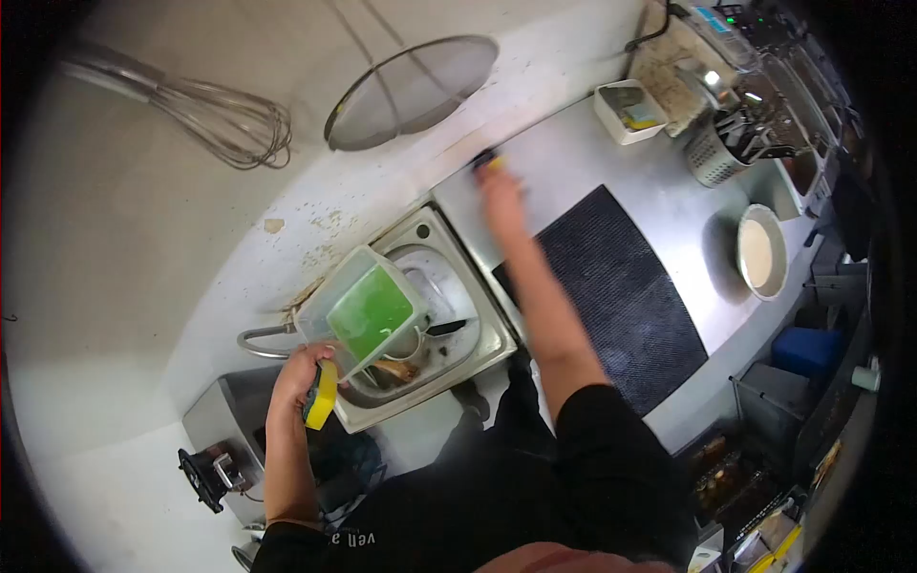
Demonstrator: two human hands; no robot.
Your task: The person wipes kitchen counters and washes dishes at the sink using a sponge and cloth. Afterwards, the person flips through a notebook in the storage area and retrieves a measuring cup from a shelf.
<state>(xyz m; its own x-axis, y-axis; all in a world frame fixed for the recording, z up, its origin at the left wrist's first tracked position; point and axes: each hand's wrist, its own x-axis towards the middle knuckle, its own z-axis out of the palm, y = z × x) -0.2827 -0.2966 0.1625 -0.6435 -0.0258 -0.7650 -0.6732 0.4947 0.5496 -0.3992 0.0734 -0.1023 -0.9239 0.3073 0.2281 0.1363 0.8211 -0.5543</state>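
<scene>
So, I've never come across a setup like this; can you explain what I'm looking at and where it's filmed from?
There's no machine here. It is one picture, from a camera on a person's head, looking forward and down at their own bare hands. The left hand holds what looks like a yellow sponge beside a clear tub, green inside, at the sink. The right hand reaches over the steel counter with a small dark and yellow item, too blurred to name. On the counter are a black mat, a bowl with pale contents, a white container and a utensil holder.
</scene>
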